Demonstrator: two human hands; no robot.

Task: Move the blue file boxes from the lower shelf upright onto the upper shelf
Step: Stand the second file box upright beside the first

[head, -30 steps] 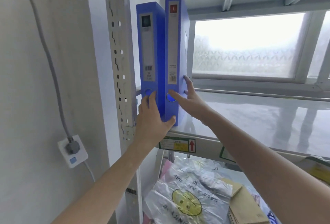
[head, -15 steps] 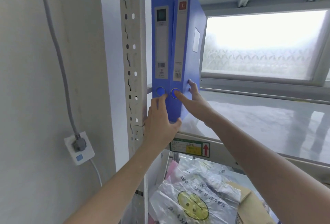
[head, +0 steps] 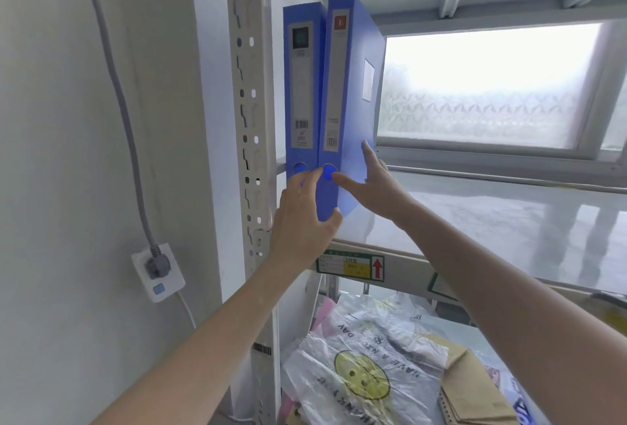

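Note:
Two blue file boxes stand upright side by side at the left end of the upper shelf (head: 492, 217). The left box (head: 300, 85) is next to the shelf post. The right box (head: 349, 92) leans slightly right at the top. My left hand (head: 302, 217) presses against the bottom of both spines, thumb under the right box's lower corner. My right hand (head: 373, 183) lies flat against the right box's side, fingers spread.
The perforated metal post (head: 249, 119) rises just left of the boxes. A frosted window (head: 485, 85) sits behind the shelf. On the lower shelf lie a smiley plastic bag (head: 363, 377) and brown cardboard (head: 475, 387). A wall socket (head: 157, 270) with cable is at left.
The two boxes have been pushed close together and stand nearly upright. Both hands stay on them; the view shifted slightly.

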